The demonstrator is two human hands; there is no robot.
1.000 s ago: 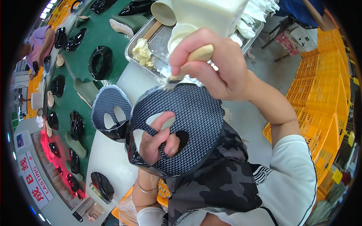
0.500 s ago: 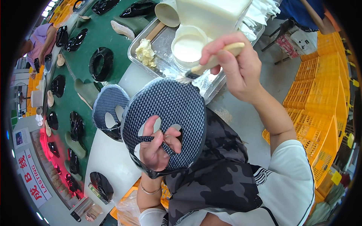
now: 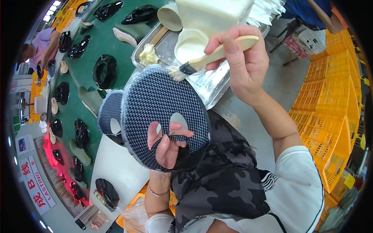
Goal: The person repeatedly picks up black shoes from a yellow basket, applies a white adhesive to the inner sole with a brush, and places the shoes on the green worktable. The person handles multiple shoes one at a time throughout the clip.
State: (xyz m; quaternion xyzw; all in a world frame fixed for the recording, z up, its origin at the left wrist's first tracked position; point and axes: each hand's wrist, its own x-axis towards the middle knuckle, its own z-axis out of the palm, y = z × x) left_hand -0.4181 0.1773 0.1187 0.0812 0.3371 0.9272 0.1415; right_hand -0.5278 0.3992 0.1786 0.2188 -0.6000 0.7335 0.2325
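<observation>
My left hand is closed on a shoe upper with a black-and-white woven lining and glossy black outside. Its fingers poke through the two openings and pinch the narrow strip between them. In my right hand is a flat wooden-handled brush, held by the handle. The pale bristles touch the upper's far rim. Just beyond the brush, a white tub of creamy white liquid stands in a metal tray. A second woven-lined upper lies to the left, partly behind the held one.
A yellowish lump and a large whitish container sit at the tray. The green conveyor belt on the left carries several glossy black uppers and green shoe forms. Stacked yellow crates line the right. Another person is at the far left.
My left hand has tilted and turned the upper, shifting its far edge up and left. The brush has moved left along the rim, and its bristles show more now.
</observation>
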